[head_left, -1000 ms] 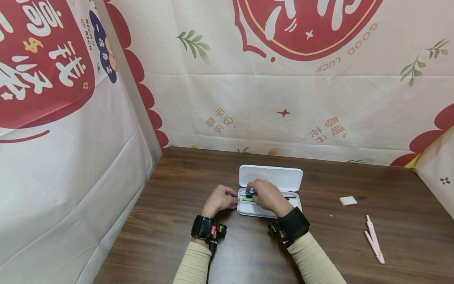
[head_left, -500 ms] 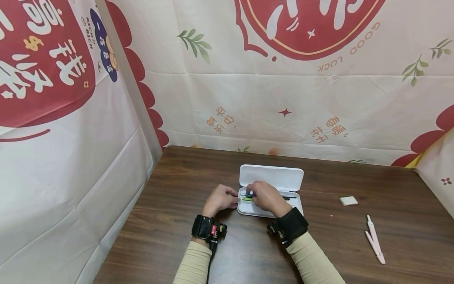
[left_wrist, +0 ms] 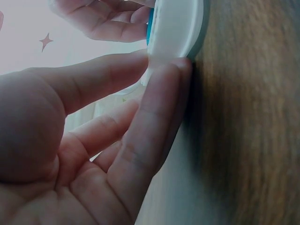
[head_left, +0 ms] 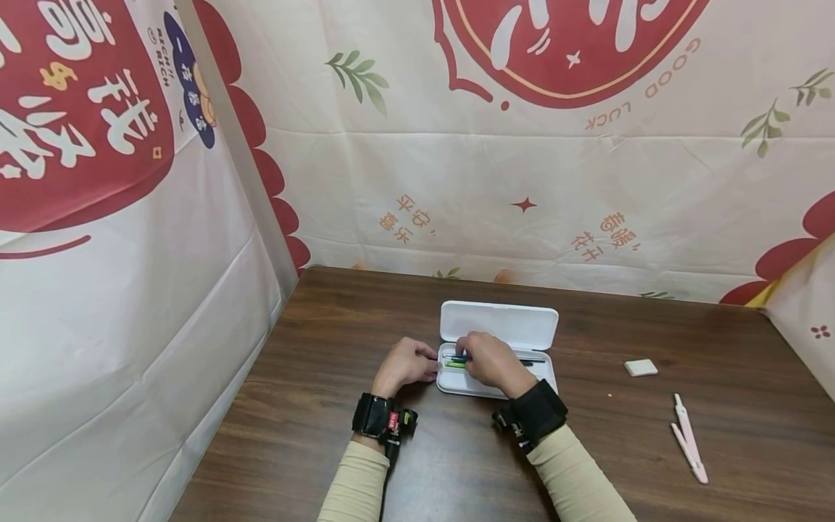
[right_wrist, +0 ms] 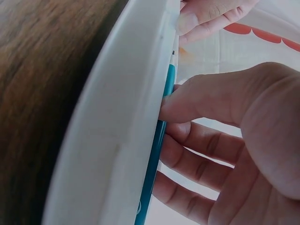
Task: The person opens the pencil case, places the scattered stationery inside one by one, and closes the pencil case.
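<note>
An open white pencil case [head_left: 466, 381] lies on the table in the head view, its lid standing up at the back. At its left end my left hand [head_left: 406, 362] holds the rim; in the left wrist view, thumb and fingers of that hand [left_wrist: 108, 126] pinch the case wall [left_wrist: 176, 28]. My right hand [head_left: 492, 362] reaches into the case from above. The right wrist view shows this hand [right_wrist: 234, 126] pinching a teal pen [right_wrist: 152, 164] along the case side [right_wrist: 108, 117]. A green pen [head_left: 454, 365] lies in the case, partly hidden by the fingers.
On the brown table [head_left: 326, 326], a white eraser [head_left: 641, 367] lies to the right of the case. A pale pink compass [head_left: 688, 440] with its legs slightly spread is nearer the front right. Printed cloth [head_left: 457, 174] hangs behind the table and at the left.
</note>
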The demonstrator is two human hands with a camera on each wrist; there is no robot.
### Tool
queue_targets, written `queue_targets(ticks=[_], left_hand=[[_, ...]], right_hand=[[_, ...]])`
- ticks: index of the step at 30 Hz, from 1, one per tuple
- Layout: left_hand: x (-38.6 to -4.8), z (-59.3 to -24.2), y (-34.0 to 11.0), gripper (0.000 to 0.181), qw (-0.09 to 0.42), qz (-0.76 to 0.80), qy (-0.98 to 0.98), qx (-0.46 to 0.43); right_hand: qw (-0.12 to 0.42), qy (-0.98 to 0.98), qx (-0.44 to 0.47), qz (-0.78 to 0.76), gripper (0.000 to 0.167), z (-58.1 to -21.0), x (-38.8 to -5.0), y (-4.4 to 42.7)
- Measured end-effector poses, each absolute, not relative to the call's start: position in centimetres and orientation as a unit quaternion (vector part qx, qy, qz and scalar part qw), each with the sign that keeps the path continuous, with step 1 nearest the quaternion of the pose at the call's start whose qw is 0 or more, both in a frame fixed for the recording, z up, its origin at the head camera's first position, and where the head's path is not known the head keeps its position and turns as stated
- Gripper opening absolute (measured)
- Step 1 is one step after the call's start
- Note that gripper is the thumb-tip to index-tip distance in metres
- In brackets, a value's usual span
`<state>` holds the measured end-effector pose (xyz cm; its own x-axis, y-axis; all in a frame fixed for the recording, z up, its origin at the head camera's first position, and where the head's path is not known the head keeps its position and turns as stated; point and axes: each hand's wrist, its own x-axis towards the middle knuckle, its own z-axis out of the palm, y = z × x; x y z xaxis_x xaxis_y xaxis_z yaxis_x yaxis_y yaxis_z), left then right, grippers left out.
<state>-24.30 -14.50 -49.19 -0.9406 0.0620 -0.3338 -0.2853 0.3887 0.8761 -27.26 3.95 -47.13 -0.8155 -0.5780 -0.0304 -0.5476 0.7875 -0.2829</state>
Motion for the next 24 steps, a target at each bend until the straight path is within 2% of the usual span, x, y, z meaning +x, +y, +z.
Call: queue_targets(ticks=[17,24], left_hand=[[-24.32,-49.26,-14.57,0.017,0.16,0.544,0.82,-0.07],[-24.26,-49.11,-14.57,0.017,0.157,0.542,0.823,-0.065]], right_hand=[[0.078,0.948,-0.285,-0.122,0.018,-46.94,-27.31,3.84],[0.069,0.946,-0.289,-0.126,0.018,-47.01,-27.44,3.91]])
